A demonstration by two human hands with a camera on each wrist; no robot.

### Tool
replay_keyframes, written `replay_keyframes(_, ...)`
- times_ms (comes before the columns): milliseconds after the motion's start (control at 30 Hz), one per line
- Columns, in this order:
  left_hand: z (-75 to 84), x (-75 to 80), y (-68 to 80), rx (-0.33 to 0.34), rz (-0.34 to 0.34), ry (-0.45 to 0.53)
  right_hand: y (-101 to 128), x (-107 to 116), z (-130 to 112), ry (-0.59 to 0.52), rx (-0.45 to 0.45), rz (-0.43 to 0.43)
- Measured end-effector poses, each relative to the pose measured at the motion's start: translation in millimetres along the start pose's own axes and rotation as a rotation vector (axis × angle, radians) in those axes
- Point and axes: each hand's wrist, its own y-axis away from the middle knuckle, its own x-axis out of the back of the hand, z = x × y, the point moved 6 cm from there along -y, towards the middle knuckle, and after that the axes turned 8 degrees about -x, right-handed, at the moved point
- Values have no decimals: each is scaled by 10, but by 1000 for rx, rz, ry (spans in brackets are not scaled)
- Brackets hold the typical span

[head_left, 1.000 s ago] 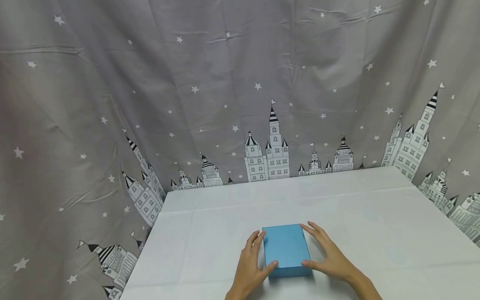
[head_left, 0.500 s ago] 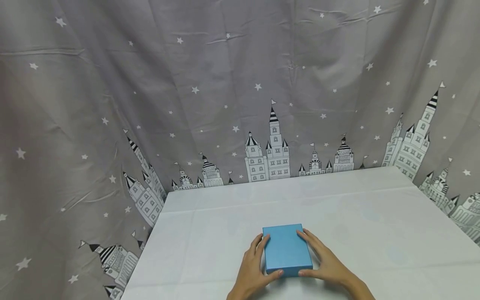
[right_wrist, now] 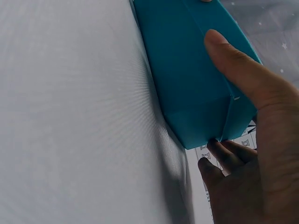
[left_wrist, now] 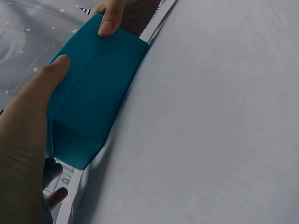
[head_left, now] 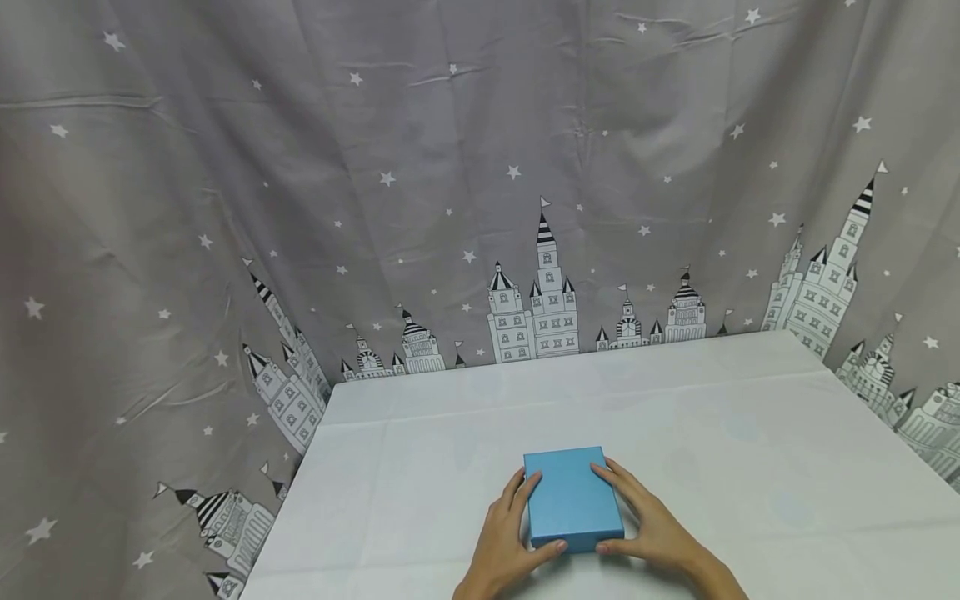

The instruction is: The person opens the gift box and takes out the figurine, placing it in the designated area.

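A blue lidded box (head_left: 573,496) sits on the white-covered table, in front of the person. My left hand (head_left: 501,533) holds its left side, with the thumb against the front and fingertips at the upper left edge. On the opposite side my right hand (head_left: 654,523) grips it the same way. From the left wrist, both thumbs show on the front of the blue box (left_wrist: 88,93). The right wrist view shows a lid seam along the blue box (right_wrist: 187,74), with the right thumb lying across it and the other fingers round the side. The box's contents are hidden.
A white cloth (head_left: 420,467) with fold lines covers the table. Behind and to both sides hangs a grey curtain (head_left: 420,208) printed with stars and castles, meeting the table's back edge.
Both hands have closed in on the blue box from its sides; the thumbs moved down from its top front edge onto its front. The box has barely moved.
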Motion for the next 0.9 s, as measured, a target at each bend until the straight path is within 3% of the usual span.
replay_keyframes(533, -1, 30, 4, -69, 37, -33, -5, 13, -5, -8, 15, 3)
replay_keyframes(900, -2, 46, -13, -81, 56, -31, -10, 35, 2, 28, 46, 33)
